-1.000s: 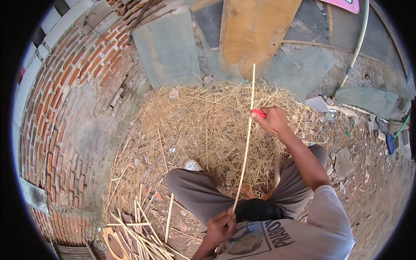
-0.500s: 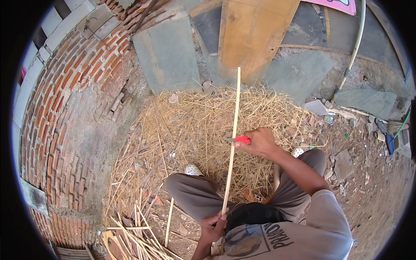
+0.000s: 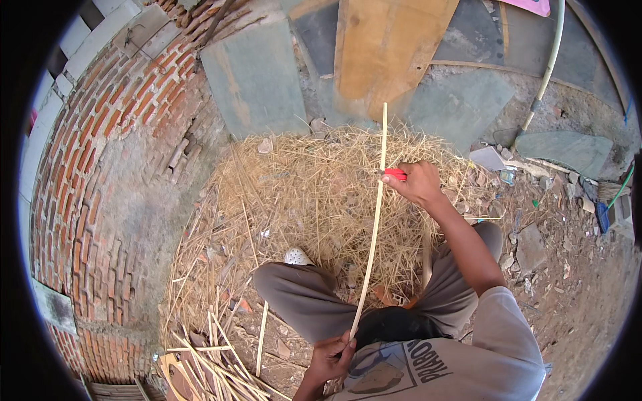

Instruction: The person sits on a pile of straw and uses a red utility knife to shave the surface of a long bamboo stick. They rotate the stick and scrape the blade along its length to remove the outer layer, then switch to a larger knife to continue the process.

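Note:
A long, pale, thin strip that looks like split bamboo [image 3: 374,242] runs upward from my lap, its far end over the straw. Near my belly, my left hand [image 3: 332,355] is closed around its lower end. My right hand [image 3: 416,184] grips a small red-handled tool [image 3: 396,174], set against the strip in its upper part. The tool's working end is too small to make out; it may be a knife. My right thumb lies close to the strip.
A heap of straw-like shavings [image 3: 321,194] spreads before my crossed legs. Several cut strips [image 3: 214,367] lie at lower left. A brick wall [image 3: 100,220] stands left; leaning boards [image 3: 394,53] stand at the back. Rubble [image 3: 531,250] covers the ground at right.
My right hand and the red-handled tool have moved farther up the strip, away from me. The strip's far end has swung slightly right. My left hand still holds its lower end.

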`<state>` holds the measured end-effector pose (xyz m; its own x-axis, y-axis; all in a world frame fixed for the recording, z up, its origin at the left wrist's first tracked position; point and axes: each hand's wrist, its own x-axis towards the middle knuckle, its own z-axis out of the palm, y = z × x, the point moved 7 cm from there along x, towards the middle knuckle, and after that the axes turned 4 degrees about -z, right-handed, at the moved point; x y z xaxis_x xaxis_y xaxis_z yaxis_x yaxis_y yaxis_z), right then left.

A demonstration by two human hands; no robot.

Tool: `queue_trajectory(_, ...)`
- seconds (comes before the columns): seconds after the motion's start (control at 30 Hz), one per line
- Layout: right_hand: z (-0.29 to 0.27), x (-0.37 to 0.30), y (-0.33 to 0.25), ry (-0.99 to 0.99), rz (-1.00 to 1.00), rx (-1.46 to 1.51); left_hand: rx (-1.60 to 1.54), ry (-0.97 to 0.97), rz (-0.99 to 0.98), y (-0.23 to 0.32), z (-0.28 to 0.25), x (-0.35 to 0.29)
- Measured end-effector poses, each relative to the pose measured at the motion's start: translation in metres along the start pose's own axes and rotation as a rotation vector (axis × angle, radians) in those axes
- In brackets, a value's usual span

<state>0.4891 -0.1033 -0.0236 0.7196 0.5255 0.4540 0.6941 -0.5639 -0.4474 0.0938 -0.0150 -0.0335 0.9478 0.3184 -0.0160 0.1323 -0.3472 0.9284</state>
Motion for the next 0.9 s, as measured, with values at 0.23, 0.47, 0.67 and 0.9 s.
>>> queue_trajectory(0.23,-0.013,0.011,0.037,0.017,0.2,-0.032,0.042,-0.05,-0.019,0.002,0.003,-0.019)
queue_trajectory(0.47,-0.038,0.016,0.134,0.113,0.621,0.138,-0.036,-0.065,-0.053,-0.012,-0.001,-0.043)
queue_trajectory(0.67,0.011,-0.021,-0.034,-0.09,-0.094,0.217,-0.501,0.061,-0.39,-0.035,-0.009,0.009)
queue_trajectory(0.9,0.036,-0.064,-0.122,-0.219,-0.486,0.152,-0.605,0.114,-0.335,-0.023,-0.007,0.055)
